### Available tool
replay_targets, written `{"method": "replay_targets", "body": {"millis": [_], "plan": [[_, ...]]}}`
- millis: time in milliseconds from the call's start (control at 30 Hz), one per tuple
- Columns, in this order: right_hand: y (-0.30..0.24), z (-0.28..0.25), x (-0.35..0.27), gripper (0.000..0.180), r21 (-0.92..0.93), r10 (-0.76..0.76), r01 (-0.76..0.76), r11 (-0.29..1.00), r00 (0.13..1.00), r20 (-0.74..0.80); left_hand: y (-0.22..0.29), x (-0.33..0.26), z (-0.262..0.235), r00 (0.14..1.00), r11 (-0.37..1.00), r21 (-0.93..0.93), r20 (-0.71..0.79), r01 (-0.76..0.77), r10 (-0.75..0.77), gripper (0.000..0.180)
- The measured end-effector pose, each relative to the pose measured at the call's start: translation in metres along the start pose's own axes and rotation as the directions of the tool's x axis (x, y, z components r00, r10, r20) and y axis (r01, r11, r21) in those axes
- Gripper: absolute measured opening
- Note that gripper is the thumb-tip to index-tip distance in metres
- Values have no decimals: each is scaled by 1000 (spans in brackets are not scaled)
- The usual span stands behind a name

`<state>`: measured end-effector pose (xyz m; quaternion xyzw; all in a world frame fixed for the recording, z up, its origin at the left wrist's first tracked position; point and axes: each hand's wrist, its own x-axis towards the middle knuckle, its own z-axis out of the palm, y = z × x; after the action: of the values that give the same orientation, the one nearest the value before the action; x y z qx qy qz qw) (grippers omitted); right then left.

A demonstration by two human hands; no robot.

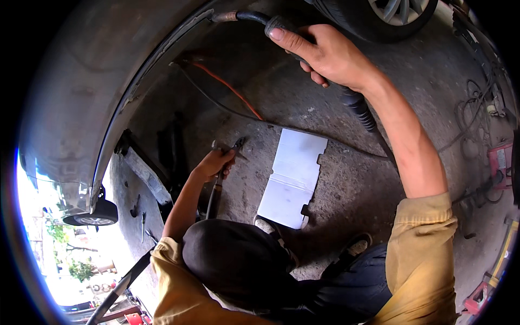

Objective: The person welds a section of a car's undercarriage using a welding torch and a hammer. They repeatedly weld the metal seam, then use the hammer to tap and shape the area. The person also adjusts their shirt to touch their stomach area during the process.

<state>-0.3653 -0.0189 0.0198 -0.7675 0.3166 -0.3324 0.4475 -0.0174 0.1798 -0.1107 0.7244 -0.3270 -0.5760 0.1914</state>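
High up in the head view, my right hand (330,57) is wrapped round the black handle of a welding torch (279,30). The torch's bent neck ends in a copper-coloured nozzle (225,17), close to the lower edge of a dark car body (81,81). Whether the nozzle touches the metal I cannot tell. My left hand (215,164), low by my knee, is closed round a dark-jawed hand tool (238,144); the fingers hide its middle, and a long shaft or cable shows below the hand.
A folded white sheet (292,176) lies on the concrete floor. Beyond it run a dark cable (330,136) and an orange one (227,86). A wheel (398,11) stands top right. Metal parts (146,173) and small tools lie at left; a red stand (501,165) is right.
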Motion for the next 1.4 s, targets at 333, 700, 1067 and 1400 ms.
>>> {"method": "replay_targets", "body": {"millis": [333,700,1067,1400], "plan": [[15,3,2,68,23,36,-36,999,999,3,-126,-46,68,1000,537,-843,12,20,-19,23],[12,12,-1,73,-36,-27,25,999,999,-46,7,-119,47,990,626,-779,-98,-13,-101,14],[2,-16,-5,74,-56,-9,1,998,992,-129,196,-142,110,914,795,-460,-286,-396,290,19],[-13,-6,-6,76,-39,8,-11,999,996,-86,192,-133,113,849,737,-448,-408,-507,336,11]]}}
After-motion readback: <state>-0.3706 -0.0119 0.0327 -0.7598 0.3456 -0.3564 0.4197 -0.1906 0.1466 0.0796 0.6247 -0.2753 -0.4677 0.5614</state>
